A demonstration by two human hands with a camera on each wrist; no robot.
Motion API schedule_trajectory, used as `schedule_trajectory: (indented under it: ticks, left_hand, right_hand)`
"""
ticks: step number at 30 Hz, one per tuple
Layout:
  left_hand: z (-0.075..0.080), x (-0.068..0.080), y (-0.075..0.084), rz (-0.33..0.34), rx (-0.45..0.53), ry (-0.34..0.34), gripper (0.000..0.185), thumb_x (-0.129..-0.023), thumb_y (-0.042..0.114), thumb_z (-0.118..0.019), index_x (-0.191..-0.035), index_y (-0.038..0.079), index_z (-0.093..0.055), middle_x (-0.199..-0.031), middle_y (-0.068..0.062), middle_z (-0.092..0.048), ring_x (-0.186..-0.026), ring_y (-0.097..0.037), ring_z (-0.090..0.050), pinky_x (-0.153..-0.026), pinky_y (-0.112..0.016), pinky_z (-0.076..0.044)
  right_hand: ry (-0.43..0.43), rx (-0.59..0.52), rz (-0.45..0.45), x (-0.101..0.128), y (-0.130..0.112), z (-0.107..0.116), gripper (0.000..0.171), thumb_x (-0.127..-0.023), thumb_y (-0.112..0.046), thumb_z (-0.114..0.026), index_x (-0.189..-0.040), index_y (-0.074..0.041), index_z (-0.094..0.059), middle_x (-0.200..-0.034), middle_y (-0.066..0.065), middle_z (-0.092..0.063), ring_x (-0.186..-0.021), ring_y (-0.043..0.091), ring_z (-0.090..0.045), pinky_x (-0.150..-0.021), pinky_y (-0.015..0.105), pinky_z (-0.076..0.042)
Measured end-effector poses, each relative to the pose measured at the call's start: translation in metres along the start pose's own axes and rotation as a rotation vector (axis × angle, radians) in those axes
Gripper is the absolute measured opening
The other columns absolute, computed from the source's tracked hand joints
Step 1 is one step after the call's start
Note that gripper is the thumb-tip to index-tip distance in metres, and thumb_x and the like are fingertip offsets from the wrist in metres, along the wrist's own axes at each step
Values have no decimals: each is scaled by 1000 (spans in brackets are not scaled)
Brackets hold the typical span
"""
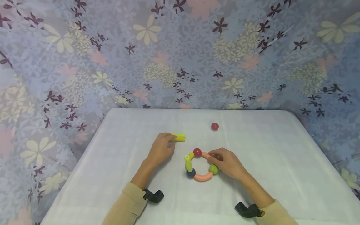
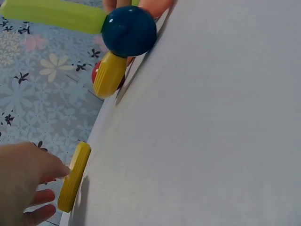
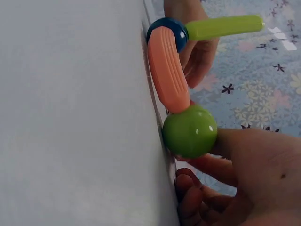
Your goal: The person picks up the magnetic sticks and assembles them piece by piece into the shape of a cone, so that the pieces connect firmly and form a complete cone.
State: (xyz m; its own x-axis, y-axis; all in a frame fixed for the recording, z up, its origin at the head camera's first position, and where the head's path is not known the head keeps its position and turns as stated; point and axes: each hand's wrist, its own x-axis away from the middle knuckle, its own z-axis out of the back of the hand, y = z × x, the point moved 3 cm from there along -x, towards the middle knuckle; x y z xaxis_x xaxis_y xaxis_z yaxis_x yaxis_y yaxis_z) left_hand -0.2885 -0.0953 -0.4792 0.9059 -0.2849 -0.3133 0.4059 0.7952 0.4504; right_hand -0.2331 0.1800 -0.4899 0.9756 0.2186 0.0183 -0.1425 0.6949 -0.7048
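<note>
A ring of toy rods and balls lies on the white table, with coral curved rods, a red ball, a green ball, a dark blue ball and a yellow rod. From the blue ball a lime rod sticks upward. My right hand grips the ring's right side, by the green ball and upper coral rod. Left of the ring, my left hand pinches a pair of straight rods, one yellow and one lime-yellow, side by side; their left ends are hidden under its fingers.
A loose red ball lies behind the ring, toward the table's far edge. White cloth covers the table. A floral curtain hangs behind it and at both sides. Each forearm carries a black wrist mount.
</note>
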Motion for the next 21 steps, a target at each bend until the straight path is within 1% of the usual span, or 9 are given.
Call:
schedule_trajectory:
  ticks: [1,3,7,9,12,15,19,21]
  left_hand:
    - [0,1,-1,-2,-29,8,34,-84,13,-71,-118,15,-67,-121,1,-59,-116,-17,-50,-100,-34,-40]
    - [0,2,-3,-3,-52,19,37,-84,14,-71,-120,14,-66,-123,0,-58,-118,-19,-48,-101,-35,-39]
    - [-2,3,-6,11,-55,18,35,-86,18,-69,-121,15,-65,-123,0,-57,-119,-18,-47,-101,-34,-39]
    - [-3,2,-7,16,-51,19,34,-86,18,-69,-120,15,-66,-122,1,-57,-119,-17,-46,-101,-33,-39]
    - [-5,2,-9,16,-49,26,32,-86,18,-69,-117,15,-67,-119,1,-57,-116,-17,-46,-98,-32,-41]
    - [-6,1,-11,14,-57,35,31,-85,17,-69,-115,16,-68,-116,1,-57,-111,-16,-47,-94,-31,-43]
    - [-7,1,-12,3,-67,53,28,-83,17,-71,-112,15,-70,-111,1,-58,-103,-15,-48,-87,-30,-46]
    - [-7,1,-12,-7,-71,63,27,-83,17,-72,-110,15,-71,-109,1,-59,-101,-16,-48,-85,-30,-47]
  right_hand:
    - [-11,4,9,0,-1,0,30,-89,-34,-69,-115,-18,-69,-98,-5,-61,-85,15,-54,-71,34,-47]
    - [-34,5,23,0,-2,0,30,-91,-34,-67,-116,-18,-69,-98,-4,-58,-82,16,-51,-67,32,-45]
    - [-80,15,42,1,-4,-1,35,-92,-33,-65,-123,-18,-66,-95,-4,-56,-79,16,-48,-63,32,-42]
    - [-104,27,54,2,-4,0,40,-91,-33,-66,-127,-17,-63,-94,-5,-55,-79,16,-48,-62,32,-43]
    - [-137,36,80,1,-3,1,51,-89,-38,-67,-133,-14,-57,-96,-6,-57,-80,15,-49,-64,32,-44]
    - [-163,16,99,1,-2,4,60,-86,-44,-68,-136,-14,-53,-100,-7,-59,-85,15,-51,-71,33,-46]
    - [-195,-32,111,3,0,8,63,-81,-46,-74,-133,-15,-55,-110,-6,-59,-99,16,-53,-87,39,-45]
    - [-212,-43,113,5,1,10,65,-78,-47,-76,-132,-17,-56,-113,-6,-58,-103,16,-52,-90,41,-44]
